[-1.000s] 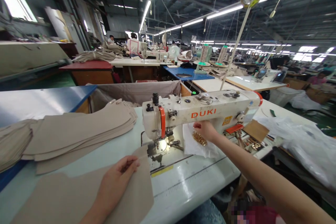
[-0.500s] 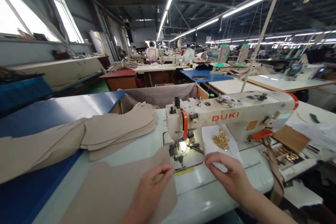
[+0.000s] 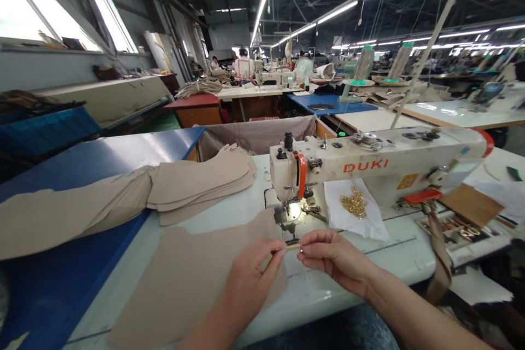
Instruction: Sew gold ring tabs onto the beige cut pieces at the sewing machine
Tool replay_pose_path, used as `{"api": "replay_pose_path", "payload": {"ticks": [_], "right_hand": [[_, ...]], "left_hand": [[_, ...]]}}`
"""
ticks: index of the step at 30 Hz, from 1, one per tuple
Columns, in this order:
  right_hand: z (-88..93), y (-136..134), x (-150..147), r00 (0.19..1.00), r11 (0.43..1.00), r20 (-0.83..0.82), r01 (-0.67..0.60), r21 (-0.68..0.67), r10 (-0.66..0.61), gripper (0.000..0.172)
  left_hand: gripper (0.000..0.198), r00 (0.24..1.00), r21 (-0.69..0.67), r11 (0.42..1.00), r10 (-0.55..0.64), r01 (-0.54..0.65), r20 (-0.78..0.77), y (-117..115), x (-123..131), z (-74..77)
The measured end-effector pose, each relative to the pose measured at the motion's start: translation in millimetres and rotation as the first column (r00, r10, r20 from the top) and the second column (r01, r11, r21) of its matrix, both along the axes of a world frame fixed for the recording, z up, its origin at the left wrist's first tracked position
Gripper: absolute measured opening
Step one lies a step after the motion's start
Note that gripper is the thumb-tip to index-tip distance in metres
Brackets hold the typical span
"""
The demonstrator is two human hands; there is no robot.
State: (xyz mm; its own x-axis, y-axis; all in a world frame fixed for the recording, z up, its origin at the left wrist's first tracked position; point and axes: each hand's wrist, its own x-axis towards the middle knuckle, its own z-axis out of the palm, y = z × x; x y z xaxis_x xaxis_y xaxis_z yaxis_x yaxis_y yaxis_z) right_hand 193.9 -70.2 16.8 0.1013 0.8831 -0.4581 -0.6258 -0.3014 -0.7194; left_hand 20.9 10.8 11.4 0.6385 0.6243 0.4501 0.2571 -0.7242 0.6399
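Observation:
A white DUKI sewing machine (image 3: 381, 167) stands on the pale table (image 3: 229, 213). A beige fabric piece (image 3: 192, 279) lies flat in front of its needle. My left hand (image 3: 252, 279) pinches the right corner of that piece. My right hand (image 3: 334, 257) is pinched on a small gold metal ring right next to the left fingertips, just in front of the needle plate. A heap of gold rings (image 3: 355, 203) lies on a white plastic sheet (image 3: 359, 221) under the machine arm.
A stack of beige fabric pieces (image 3: 197, 183) lies to the left, spilling onto a blue table (image 3: 102, 156). A cloth-lined bin (image 3: 254, 134) stands behind. A brown card and metal parts (image 3: 467, 210) lie at right. Other workstations and people fill the background.
My right hand left the heap of rings under the machine arm and came down to meet my left hand at the fabric corner. The view shifted left.

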Motion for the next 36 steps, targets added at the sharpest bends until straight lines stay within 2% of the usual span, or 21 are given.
{"api": "replay_pose_path", "payload": {"ticks": [7,13,19,24,27,30,33,36], "right_hand": [[-0.9,6,-1,0.999,0.999,0.027,-0.020,-0.034,0.021,0.040],[-5.3,11,-1,0.987,1.000,0.161,-0.024,0.007,0.023,0.043],[-7.6,10,0,0.950,0.989,0.309,-0.089,0.117,0.049,0.037],[-4.3,6,-4,0.970,0.987,0.227,-0.111,0.119,0.082,0.033],[-3.9,4,-8,0.978,0.983,0.165,-0.148,0.113,0.128,0.035],[-6.3,2,-12,0.967,0.980,0.251,-0.094,0.178,0.048,0.033],[-11.1,-1,-19,0.894,0.953,0.425,0.007,0.303,-0.142,0.023],[-16.5,-6,-28,0.812,0.934,0.552,-0.025,0.357,-0.189,0.016]], "left_hand": [[0.015,0.997,-0.173,0.985,-0.007,-0.006,-0.073,6,-3,6.7],[0.016,0.995,-0.402,0.916,-0.021,-0.020,-0.099,8,-4,6.3],[0.021,0.994,-0.648,0.759,-0.106,0.068,-0.019,13,-3,5.3],[0.021,0.988,-0.813,0.565,-0.126,0.143,0.086,12,-2,9.7],[0.023,0.987,-0.865,0.477,-0.106,0.156,0.120,9,-3,8.4],[0.023,0.984,-0.897,0.403,-0.072,0.181,0.166,6,-5,3.1],[0.026,0.980,-0.913,0.360,-0.029,0.192,0.195,4,-6,-1.4],[0.031,0.986,-0.912,0.374,-0.031,0.166,0.167,1,-6,-1.0]]}}
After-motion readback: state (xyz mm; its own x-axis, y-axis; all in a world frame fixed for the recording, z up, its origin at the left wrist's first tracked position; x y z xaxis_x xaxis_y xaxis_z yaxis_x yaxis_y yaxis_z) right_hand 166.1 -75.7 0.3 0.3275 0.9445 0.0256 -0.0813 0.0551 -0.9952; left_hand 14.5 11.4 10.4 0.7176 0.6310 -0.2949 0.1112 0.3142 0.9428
